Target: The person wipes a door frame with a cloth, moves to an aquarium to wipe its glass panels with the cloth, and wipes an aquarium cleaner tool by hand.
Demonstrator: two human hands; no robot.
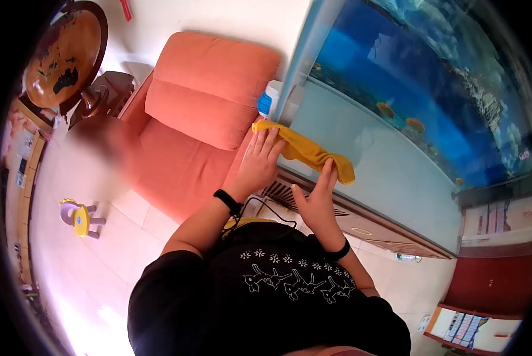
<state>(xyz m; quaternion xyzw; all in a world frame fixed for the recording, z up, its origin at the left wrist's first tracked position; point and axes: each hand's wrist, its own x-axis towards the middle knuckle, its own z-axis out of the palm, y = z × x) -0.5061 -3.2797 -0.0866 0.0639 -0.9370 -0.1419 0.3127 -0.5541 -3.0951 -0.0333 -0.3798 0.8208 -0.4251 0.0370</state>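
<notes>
Resting on a folded strip of mustard-yellow cloth, two bare hands reached forward from a person in a black short-sleeved shirt with white animal and flower outlines. The left hand was open, palm down, its fingers extended and slightly parted over the left end of the cloth. The right hand was open wider, its fingertips touching the cloth near its right end and its thumb held well apart from the fingers. Neither hand was closed in a fist. The cloth lay across the pale, glassy surface of a large aquarium with a bright blue underwater scene, above a brown cabinet with a slatted vent. A white bottle with a blue label stood just beyond the left end of the cloth, beside a padded orange armchair. Farther left, on pale floor tiles, was a small yellow-and-purple chair
</notes>
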